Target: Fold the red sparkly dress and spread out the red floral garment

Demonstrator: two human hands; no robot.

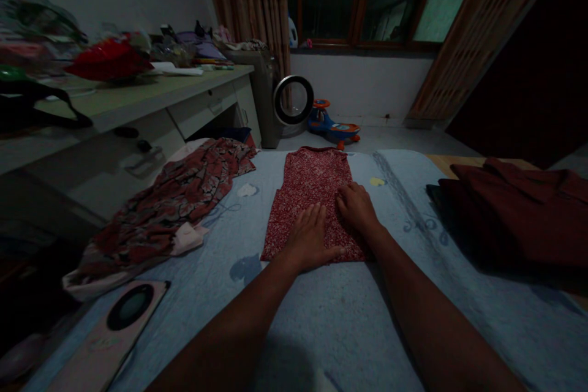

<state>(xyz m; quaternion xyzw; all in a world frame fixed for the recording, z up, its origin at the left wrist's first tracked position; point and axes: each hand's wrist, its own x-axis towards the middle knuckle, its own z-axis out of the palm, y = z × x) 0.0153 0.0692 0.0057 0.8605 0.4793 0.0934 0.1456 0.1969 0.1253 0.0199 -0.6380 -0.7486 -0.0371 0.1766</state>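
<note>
A red garment with a fine white speckle (316, 174) lies flat on the light blue bedsheet (340, 318), its neckline toward the far edge. My left hand (312, 236) rests palm down on its lower middle, fingers stretched out and thumb spread to the right. On the garment's right side lies my right hand (356, 205), with its fingers bent a little and pressed against the cloth. Neither hand lifts any fabric. The part of the garment beneath both palms is hidden.
To the left lie a crumpled patterned garment (197, 184) and a pale phone (110, 331). Folded dark red clothes (519, 214) are stacked at the right. Beyond the bed stand a washing machine with its round door (294, 100) swung out, a blue ride-on toy (331, 125), and a cluttered desk (184, 95).
</note>
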